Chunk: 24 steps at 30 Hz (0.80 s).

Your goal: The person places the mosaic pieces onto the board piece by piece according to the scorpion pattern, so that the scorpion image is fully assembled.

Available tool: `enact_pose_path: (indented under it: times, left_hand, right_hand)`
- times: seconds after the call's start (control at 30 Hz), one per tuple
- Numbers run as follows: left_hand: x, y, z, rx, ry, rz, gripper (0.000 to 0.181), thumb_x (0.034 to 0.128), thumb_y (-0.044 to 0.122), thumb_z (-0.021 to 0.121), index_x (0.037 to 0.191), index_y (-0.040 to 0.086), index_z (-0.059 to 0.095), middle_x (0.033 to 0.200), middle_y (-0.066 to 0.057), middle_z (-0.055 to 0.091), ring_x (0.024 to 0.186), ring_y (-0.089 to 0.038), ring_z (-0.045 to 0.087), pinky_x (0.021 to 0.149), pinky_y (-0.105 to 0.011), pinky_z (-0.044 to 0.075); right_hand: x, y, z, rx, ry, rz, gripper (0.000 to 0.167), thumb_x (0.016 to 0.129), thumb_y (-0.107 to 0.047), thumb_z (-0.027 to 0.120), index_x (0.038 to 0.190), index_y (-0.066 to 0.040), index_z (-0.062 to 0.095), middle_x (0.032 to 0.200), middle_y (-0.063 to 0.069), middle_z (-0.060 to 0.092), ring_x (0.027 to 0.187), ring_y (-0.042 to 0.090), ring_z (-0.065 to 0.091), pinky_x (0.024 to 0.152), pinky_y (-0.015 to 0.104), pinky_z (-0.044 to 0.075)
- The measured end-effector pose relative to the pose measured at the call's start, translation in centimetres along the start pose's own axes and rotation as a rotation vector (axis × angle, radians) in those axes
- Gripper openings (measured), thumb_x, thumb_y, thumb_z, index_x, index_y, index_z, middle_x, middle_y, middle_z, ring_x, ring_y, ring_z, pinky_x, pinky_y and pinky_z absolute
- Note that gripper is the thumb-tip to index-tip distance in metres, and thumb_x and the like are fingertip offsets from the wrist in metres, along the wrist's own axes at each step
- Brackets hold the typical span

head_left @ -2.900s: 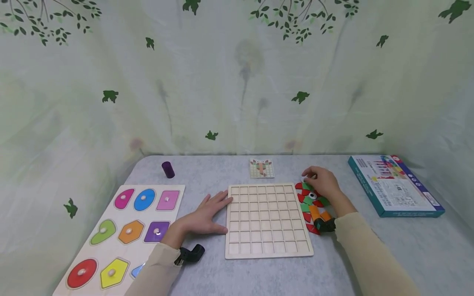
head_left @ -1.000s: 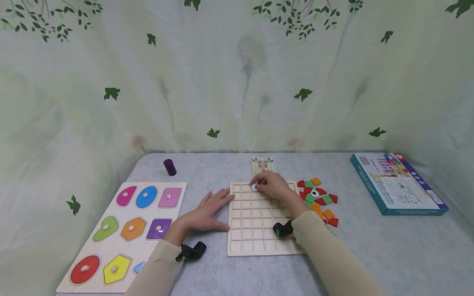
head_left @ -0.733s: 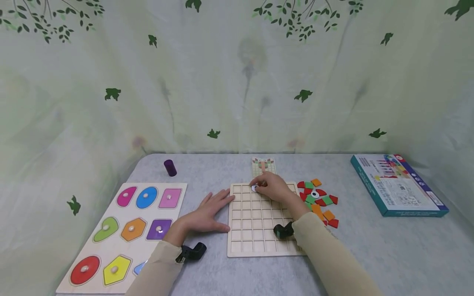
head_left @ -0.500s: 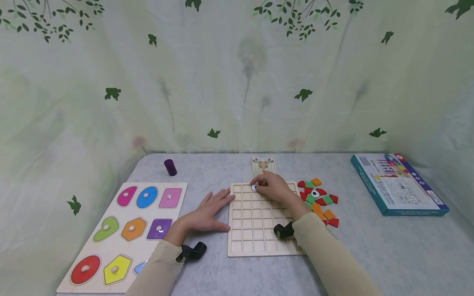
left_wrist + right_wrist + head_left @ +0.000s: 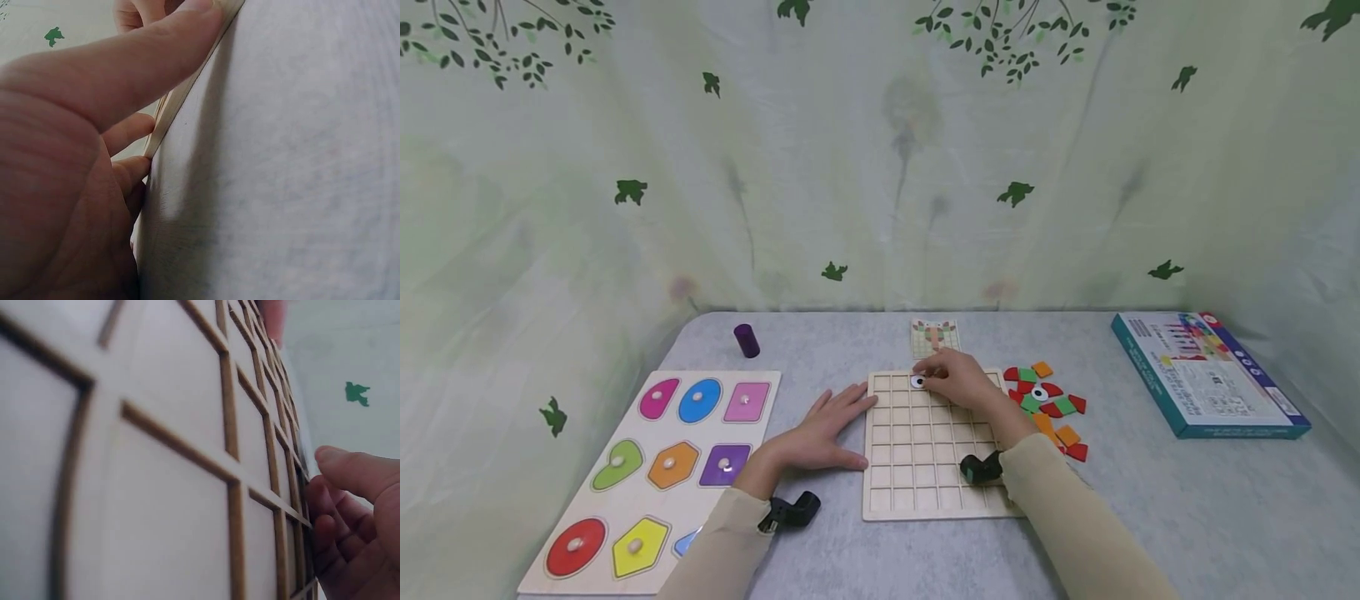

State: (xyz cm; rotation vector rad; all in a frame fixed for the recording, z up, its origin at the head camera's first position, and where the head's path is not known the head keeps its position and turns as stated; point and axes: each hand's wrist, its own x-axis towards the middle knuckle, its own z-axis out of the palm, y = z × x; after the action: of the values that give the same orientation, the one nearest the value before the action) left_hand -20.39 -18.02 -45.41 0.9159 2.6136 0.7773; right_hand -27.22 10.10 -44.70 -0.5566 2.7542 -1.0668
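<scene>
A wooden grid board (image 5: 898, 458) lies in the middle of the table. My left hand (image 5: 820, 433), fingers spread, rests against its left edge; in the left wrist view the thumb and fingertips (image 5: 134, 165) touch the rim. At the board's top row sits a round white eye piece (image 5: 917, 381) with a black pupil. Right beside it is my right hand (image 5: 958, 381), fingers bent and fingertips low over the grid. In the right wrist view the right hand (image 5: 356, 512) has thumb and fingers slightly apart, with no piece visible between them.
Red, green and orange tiles (image 5: 1066, 435) and a second eye piece (image 5: 1038, 393) lie right of the board. A pattern card (image 5: 935, 336) is behind it. A knob puzzle (image 5: 647, 508) lies left, a purple cylinder (image 5: 747, 341) back left, a flat box (image 5: 1210, 375) right.
My right hand has carried the white eye piece from the tile pile to the board's top row. Just now it has shifted slightly right, baring the pupil. The left hand stays in place.
</scene>
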Motion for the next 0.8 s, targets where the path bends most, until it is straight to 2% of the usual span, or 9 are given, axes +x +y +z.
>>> enact_pose_path:
  times: [0.23,0.47,0.67,0.8]
  left_hand:
    - [-0.3,0.1,-0.1,0.0,0.01,0.002,0.095,0.0823,0.041,0.079,0.157,0.008,0.031,0.168,-0.016,0.014,0.156,-0.037,0.012,0.125,-0.062,0.001]
    - [-0.3,0.1,-0.1,0.004,0.013,0.007,0.095,0.0822,0.04,0.079,0.157,0.008,0.03,0.168,-0.016,0.015,0.156,-0.037,0.012,0.125,-0.062,0.001]
    - [-0.2,0.1,0.0,0.007,0.013,0.001,0.095,0.0822,0.042,0.079,0.157,0.01,0.03,0.168,-0.015,0.014,0.156,-0.036,0.012,0.125,-0.061,0.0]
    - [-0.1,0.2,0.1,0.011,0.011,-0.008,0.095,0.0823,0.042,0.079,0.157,0.011,0.031,0.169,-0.013,0.014,0.157,-0.035,0.011,0.126,-0.06,0.0]
  right_hand:
    - [-1.2,-0.1,-1.0,0.136,0.037,0.035,0.029,0.101,-0.02,0.059,0.128,-0.014,0.066,0.12,0.008,0.066,0.097,0.02,0.064,0.075,0.031,0.057]
    - [-3.4,-0.2,-2.7,0.126,0.082,0.013,0.03,0.1,-0.02,0.06,0.128,-0.011,0.066,0.127,0.009,0.065,0.107,0.027,0.063,0.086,0.041,0.057]
    - [-4.9,0.8,-4.1,0.1,0.103,0.0,0.03,0.1,-0.02,0.06,0.129,-0.011,0.065,0.131,0.01,0.063,0.108,0.028,0.063,0.087,0.044,0.057]
    - [-5.7,1.8,-5.0,0.1,0.109,0.02,0.032,0.1,-0.02,0.061,0.13,-0.011,0.064,0.13,0.011,0.064,0.107,0.027,0.063,0.086,0.042,0.057]
